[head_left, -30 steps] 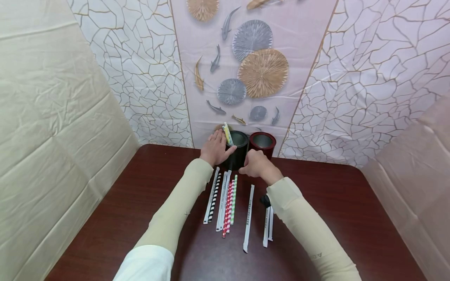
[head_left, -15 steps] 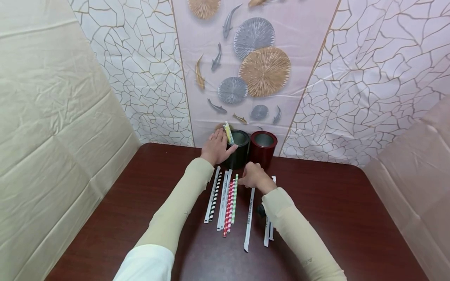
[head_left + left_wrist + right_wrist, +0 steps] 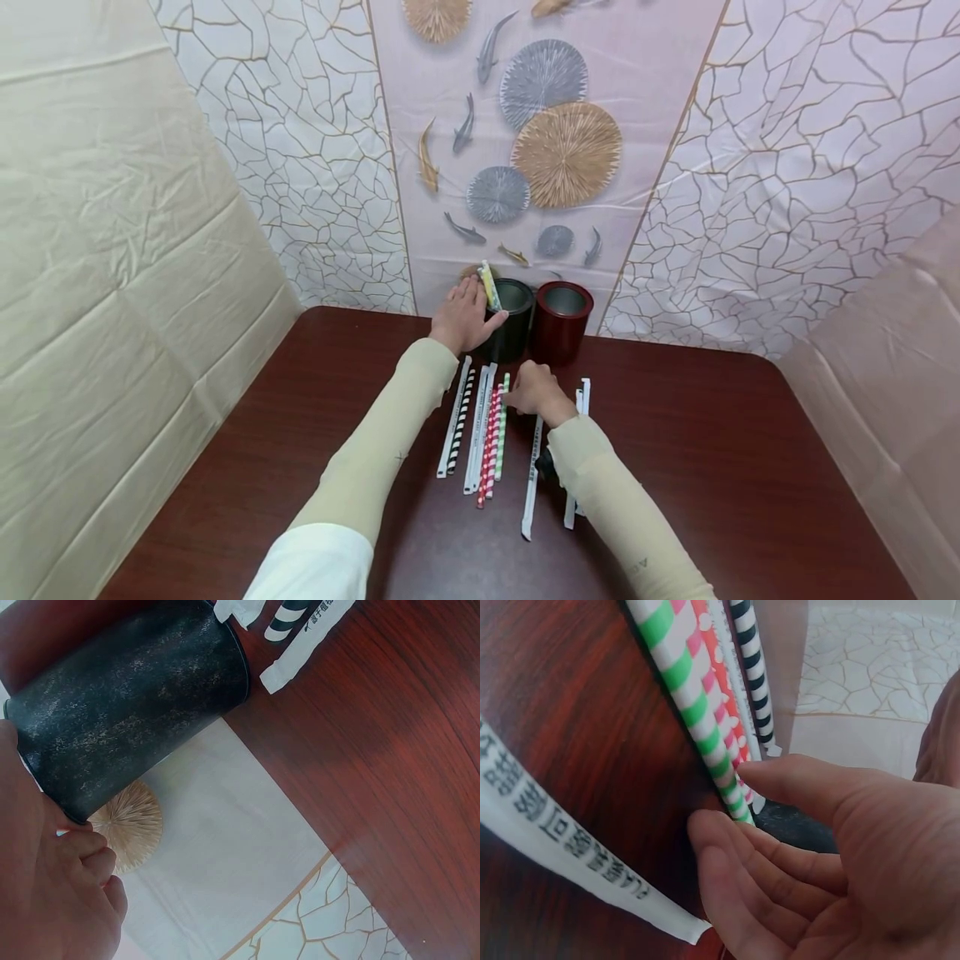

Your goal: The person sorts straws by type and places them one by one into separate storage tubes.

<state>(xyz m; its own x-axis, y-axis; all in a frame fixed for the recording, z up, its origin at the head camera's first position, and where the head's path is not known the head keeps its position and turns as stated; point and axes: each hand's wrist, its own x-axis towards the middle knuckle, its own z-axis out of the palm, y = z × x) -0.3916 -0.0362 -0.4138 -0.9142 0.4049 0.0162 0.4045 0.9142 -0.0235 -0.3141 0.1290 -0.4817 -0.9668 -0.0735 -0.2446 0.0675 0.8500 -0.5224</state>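
At the back of the table, my left hand (image 3: 459,318) grips the rim of a black can (image 3: 510,335), thumb in front and fingers at its left side. Yellow-patterned straws (image 3: 490,288) lean in that can, by my fingers. My right hand (image 3: 534,389) is low over the table at the far end of a green-and-white striped straw (image 3: 693,712). In the right wrist view its thumb (image 3: 780,776) and forefinger stand apart on either side of the straw's end. Beside the green straw lie pink-striped and red dotted paper straws (image 3: 482,483).
A dark red can (image 3: 561,333) stands right of the black one, against the patterned wall cloth. Further left lie a black-and-white striped straw (image 3: 461,425) and white-wrapped straws (image 3: 474,442). One wrapped straw (image 3: 528,504) lies under my right wrist, more wrapped straws (image 3: 585,396) beyond it.
My right hand has come down and toward me from the front of the red can to the end of the green striped straw. My left hand stays on the black can.
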